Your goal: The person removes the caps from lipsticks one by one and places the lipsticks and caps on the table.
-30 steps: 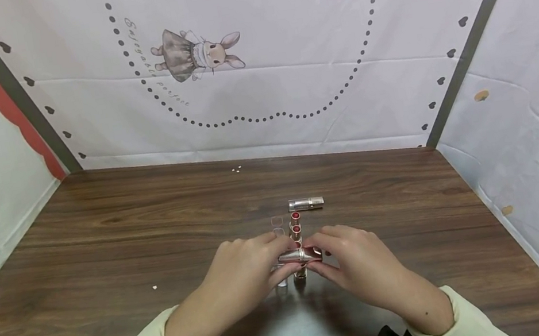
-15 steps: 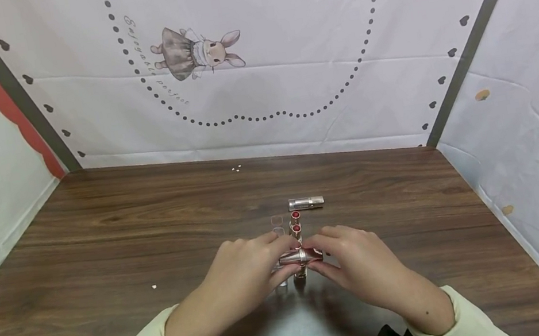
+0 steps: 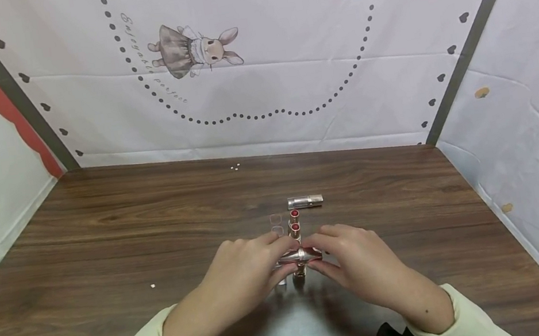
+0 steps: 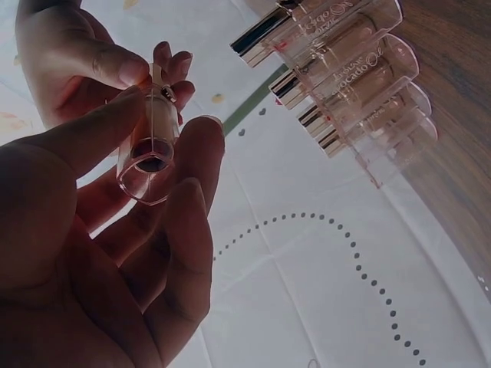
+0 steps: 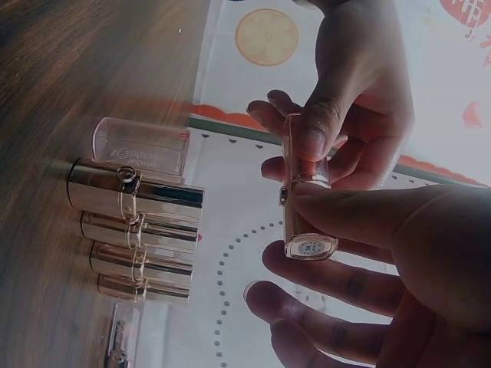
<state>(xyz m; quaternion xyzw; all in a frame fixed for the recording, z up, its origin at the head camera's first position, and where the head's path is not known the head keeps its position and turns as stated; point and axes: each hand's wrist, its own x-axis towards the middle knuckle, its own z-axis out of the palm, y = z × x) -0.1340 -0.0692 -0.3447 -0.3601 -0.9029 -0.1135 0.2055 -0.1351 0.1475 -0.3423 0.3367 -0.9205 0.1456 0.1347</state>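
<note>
Only the right wrist view shows the round label (image 5: 311, 248) on the base of the lipstick (image 3: 299, 254); the left wrist view looks into its clear end (image 4: 140, 185). It lies level between the left hand (image 3: 243, 270) and right hand (image 3: 358, 256), each pinching one end between thumb and fingers. On the counter (image 3: 152, 220), four gold lipsticks (image 5: 146, 264) stand beside four clear caps (image 4: 383, 65); one tube (image 3: 305, 201) lies beyond.

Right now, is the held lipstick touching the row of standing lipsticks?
Apart. The right wrist view shows white backdrop between the held lipstick and the row of standing lipsticks.
</note>
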